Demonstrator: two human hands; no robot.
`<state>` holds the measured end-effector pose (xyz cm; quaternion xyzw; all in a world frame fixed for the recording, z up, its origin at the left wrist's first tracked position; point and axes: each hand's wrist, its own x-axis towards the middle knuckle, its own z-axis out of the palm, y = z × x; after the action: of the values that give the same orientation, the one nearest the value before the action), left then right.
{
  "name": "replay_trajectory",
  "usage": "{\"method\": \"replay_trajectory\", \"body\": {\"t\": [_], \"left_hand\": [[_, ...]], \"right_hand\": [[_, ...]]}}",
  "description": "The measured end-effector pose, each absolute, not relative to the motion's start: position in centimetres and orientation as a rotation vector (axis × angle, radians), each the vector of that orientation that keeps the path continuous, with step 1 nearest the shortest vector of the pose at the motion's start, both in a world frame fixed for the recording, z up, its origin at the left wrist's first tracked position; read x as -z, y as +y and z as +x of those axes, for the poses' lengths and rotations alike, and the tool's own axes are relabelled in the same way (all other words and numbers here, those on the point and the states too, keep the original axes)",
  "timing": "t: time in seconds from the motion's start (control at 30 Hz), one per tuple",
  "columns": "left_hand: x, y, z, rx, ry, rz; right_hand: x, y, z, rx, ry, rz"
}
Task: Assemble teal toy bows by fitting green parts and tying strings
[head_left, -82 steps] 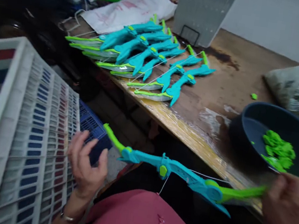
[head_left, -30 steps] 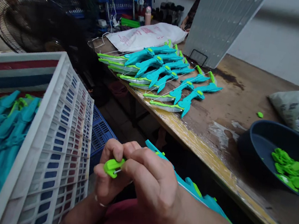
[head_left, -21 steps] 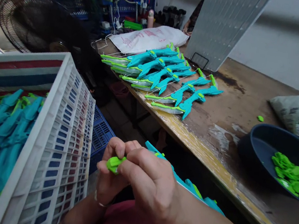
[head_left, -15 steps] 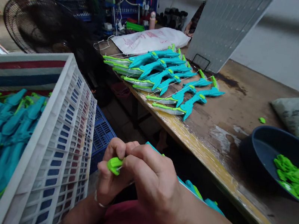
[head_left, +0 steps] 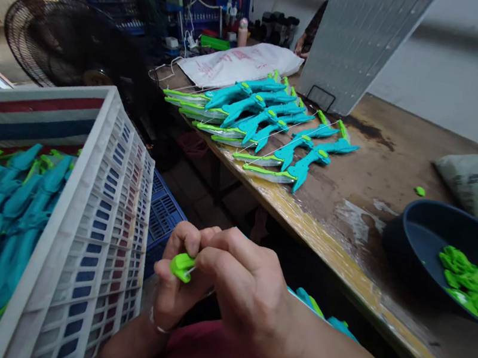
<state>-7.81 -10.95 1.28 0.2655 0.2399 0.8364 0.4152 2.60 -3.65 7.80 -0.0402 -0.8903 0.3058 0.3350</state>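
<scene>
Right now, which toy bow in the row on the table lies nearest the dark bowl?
The toy bow at the row's right end, closest to the table's front edge; the rest fan away from the dark bowl.

— Item in hand? 
— Toy bow (head_left: 325, 320), teal with green tip (head_left: 182, 266); left hand (head_left: 178, 278) grips the tip, right hand (head_left: 244, 289) pinches the string at it.
— Surroundings?
— White crate (head_left: 95, 229) of bows at left; row of finished bows (head_left: 261, 125) along the table's (head_left: 382, 159) near edge; dark bowl (head_left: 421, 232) with green pieces (head_left: 467, 282) at right.
</scene>
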Motion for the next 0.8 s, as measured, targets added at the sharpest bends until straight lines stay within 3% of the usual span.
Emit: {"method": "replay_trajectory", "body": {"t": [0.53,0.8], "left_hand": [[-4.2,-11.7,-9.7,-1.867,0.861,0.591],[-2.4,-11.4,-10.2,-1.685,1.126,0.605]], "right_hand": [[-6.8,-3.1,1.7,-0.604,-2.298,-0.082],[-3.3,-2.0,0.3,-0.164,-2.233,-0.116]]}}
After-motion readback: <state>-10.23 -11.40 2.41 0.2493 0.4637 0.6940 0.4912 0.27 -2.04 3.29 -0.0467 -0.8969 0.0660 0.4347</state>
